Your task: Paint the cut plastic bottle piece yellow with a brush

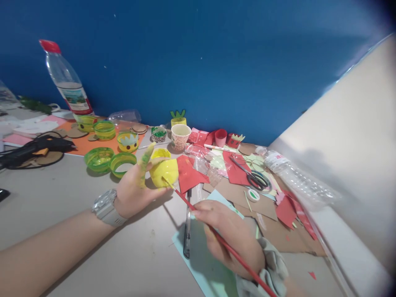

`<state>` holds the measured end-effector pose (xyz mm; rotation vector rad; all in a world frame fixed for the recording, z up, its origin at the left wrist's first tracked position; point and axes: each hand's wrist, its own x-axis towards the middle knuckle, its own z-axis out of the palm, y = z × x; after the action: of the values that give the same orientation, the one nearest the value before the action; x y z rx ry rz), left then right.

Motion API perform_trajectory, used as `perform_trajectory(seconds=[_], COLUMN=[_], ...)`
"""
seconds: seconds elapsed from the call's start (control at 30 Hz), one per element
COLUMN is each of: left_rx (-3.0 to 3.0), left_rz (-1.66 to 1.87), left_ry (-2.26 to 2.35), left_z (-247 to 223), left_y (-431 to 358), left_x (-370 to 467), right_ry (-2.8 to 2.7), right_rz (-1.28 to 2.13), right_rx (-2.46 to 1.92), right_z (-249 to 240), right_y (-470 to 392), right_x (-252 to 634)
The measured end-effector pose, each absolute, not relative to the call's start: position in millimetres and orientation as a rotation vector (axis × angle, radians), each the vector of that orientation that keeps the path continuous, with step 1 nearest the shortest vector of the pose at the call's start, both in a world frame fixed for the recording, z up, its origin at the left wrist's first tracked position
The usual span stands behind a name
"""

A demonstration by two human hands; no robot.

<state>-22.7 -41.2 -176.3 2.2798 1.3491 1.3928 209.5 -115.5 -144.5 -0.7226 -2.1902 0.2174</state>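
The left hand (pixel 136 187) cups a small yellow cup (pixel 164 169) from its near-left side, thumb and lower fingers wrapped on the painted wall while the paint-smeared forefinger sticks up free beside the rim; a watch (pixel 107 207) sits on that wrist. The right hand (pixel 230 237) is closed in a pencil grip round a red-handled paintbrush (pixel 216 235), whose long axis runs from the lower right, past the wrist, up and leftward to the tip, which meets the cup's lower right flank. So the cup lies ahead and to the left of the right hand, and right in the grasp of the left, which is far the nearer. The cup's mouth faces up and away; what it holds, if anything, cannot be made out from here. Beyond the left hand stand green plastic rings (pixel 99 159), cut like bottle bases, seemingly empty, and a yellow one with dots (pixel 128 141). Straight past the cup is a patterned paper cup (pixel 180 136), open and apparently empty. Under the right hand lie a pale blue sheet (pixel 198 255) and a pen (pixel 187 231); to its right, scissors (pixel 255 178) on red paper and a crushed clear bottle (pixel 297 179)
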Motion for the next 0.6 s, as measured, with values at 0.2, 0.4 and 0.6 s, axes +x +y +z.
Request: perform_trajectory(seconds=[0.2,0.4,0.6], left_rx=[2.253,2.231,2.227], left_rz=[1.408,1.408,1.420], left_ry=[1.432,1.401,1.422], left_z=[-174.6,-176.9,-176.9], left_y=[-42.2,-40.6,-39.5], left_x=[-21.1,-21.3,-20.9], right_ry=[-2.287,-2.288,-2.277], right_rz=[0.071,0.034,0.100], right_rx=[-0.679,-0.669,-0.638], right_z=[-149.8,-146.5,-147.9], right_y=[-111.8,-115.5,-115.8], right_x=[214.8,216.8,210.9])
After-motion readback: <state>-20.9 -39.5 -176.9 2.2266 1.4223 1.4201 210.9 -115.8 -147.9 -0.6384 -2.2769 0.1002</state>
